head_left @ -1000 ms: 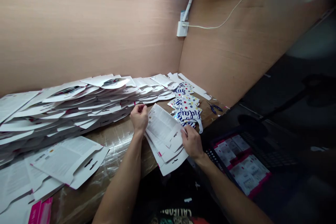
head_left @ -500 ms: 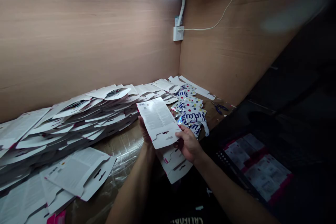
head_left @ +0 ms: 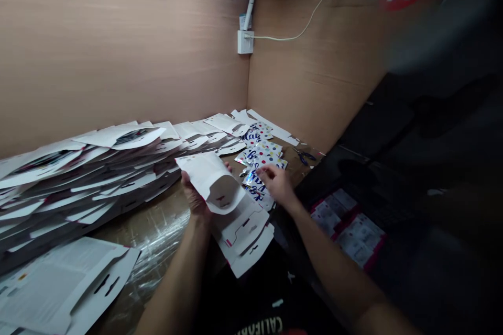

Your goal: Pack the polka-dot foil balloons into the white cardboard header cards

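My left hand [head_left: 195,196] is closed around a white card sleeve [head_left: 200,170], holding it from its left side and underneath. The sleeve's near end bulges open into a round mouth. Beneath it, more white sleeves [head_left: 243,227] with hang-hole slots fan out toward me; what supports them is partly hidden. My right hand [head_left: 278,184] is over a pile of shiny polka-dot packets [head_left: 261,154] with blue lettering. Its thumb and fingers are drawn together at the packets; whether they grip one is unclear.
Overlapping white sleeves [head_left: 118,167] are heaped along the back wall, with others [head_left: 58,282] at front left. Dark-handled pliers or snippers [head_left: 304,156] lie beyond the packets. Pink-edged printed packs [head_left: 353,230] sit lower right. A socket box [head_left: 245,42] hangs in the corner.
My right hand has let go of the sleeve and moved to the polka-dot packets. The sleeve's near end has gone from flat to bulging open. The camera view has turned right.
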`<act>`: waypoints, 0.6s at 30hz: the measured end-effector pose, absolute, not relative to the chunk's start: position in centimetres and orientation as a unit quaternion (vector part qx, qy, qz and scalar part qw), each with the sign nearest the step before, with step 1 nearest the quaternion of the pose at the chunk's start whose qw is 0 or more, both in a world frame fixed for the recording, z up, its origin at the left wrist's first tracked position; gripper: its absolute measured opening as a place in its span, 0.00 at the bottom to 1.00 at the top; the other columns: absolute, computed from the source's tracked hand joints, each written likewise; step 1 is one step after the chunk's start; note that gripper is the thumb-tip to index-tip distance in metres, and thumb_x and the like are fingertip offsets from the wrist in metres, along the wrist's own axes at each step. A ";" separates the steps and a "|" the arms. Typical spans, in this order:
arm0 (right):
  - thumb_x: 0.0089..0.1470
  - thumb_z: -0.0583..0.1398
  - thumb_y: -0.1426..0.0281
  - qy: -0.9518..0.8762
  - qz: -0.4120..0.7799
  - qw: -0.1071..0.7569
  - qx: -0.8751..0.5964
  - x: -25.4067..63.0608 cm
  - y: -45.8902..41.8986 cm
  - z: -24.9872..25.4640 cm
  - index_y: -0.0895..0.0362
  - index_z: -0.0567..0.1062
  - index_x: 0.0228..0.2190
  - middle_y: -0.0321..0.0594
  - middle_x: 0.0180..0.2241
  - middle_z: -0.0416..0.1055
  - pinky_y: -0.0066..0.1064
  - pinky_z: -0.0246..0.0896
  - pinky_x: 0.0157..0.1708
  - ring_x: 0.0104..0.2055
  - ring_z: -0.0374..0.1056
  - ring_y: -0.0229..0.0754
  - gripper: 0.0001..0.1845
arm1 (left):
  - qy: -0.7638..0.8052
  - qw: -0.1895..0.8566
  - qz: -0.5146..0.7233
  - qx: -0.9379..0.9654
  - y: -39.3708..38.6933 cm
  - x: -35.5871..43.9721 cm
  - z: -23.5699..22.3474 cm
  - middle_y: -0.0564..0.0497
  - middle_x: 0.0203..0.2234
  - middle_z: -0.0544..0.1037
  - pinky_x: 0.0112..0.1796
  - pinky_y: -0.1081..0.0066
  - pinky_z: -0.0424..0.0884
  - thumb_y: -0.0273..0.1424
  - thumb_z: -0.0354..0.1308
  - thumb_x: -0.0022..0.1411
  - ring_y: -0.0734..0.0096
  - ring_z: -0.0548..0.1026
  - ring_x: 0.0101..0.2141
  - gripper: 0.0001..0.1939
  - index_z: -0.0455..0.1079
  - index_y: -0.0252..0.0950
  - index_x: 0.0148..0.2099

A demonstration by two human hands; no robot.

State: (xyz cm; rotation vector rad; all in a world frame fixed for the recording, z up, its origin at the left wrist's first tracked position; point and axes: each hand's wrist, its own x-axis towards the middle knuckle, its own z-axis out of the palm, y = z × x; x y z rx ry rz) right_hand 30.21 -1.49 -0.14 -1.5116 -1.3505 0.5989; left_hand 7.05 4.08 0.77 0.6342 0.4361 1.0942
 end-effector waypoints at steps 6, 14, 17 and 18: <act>0.33 0.80 0.64 -0.682 0.194 0.272 -0.651 38.9 7.4 3.1 0.57 0.81 0.32 0.41 0.37 0.79 0.45 0.65 0.53 0.45 0.73 0.50 0.24 | 0.207 0.776 0.519 0.293 4.9 7.0 0.2 0.36 0.55 0.80 0.59 0.42 0.72 0.73 0.49 0.57 0.39 0.74 0.61 0.50 0.70 0.39 0.65; 0.44 0.74 0.59 -0.720 0.338 0.302 -0.526 40.0 5.6 7.0 0.59 0.81 0.31 0.35 0.28 0.78 0.34 0.71 0.37 0.31 0.73 0.42 0.17 | 0.206 0.798 0.516 0.234 5.0 6.8 -0.5 0.34 0.49 0.82 0.54 0.34 0.73 0.76 0.50 0.52 0.34 0.76 0.57 0.54 0.70 0.37 0.63; 0.58 0.68 0.60 -0.652 0.259 0.500 -0.507 37.6 0.2 6.9 0.56 0.81 0.46 0.41 0.38 0.82 0.39 0.76 0.39 0.38 0.78 0.47 0.17 | 0.200 0.802 0.524 0.205 5.1 6.9 -0.5 0.36 0.47 0.82 0.54 0.34 0.72 0.75 0.51 0.53 0.34 0.76 0.57 0.51 0.72 0.38 0.60; 0.60 0.67 0.62 -0.645 0.205 0.530 -0.511 36.1 -1.8 6.5 0.55 0.81 0.46 0.41 0.39 0.83 0.40 0.77 0.39 0.37 0.78 0.47 0.15 | 0.198 0.801 0.529 0.199 5.0 6.9 -0.5 0.36 0.47 0.82 0.54 0.34 0.72 0.74 0.52 0.54 0.34 0.76 0.57 0.50 0.72 0.39 0.60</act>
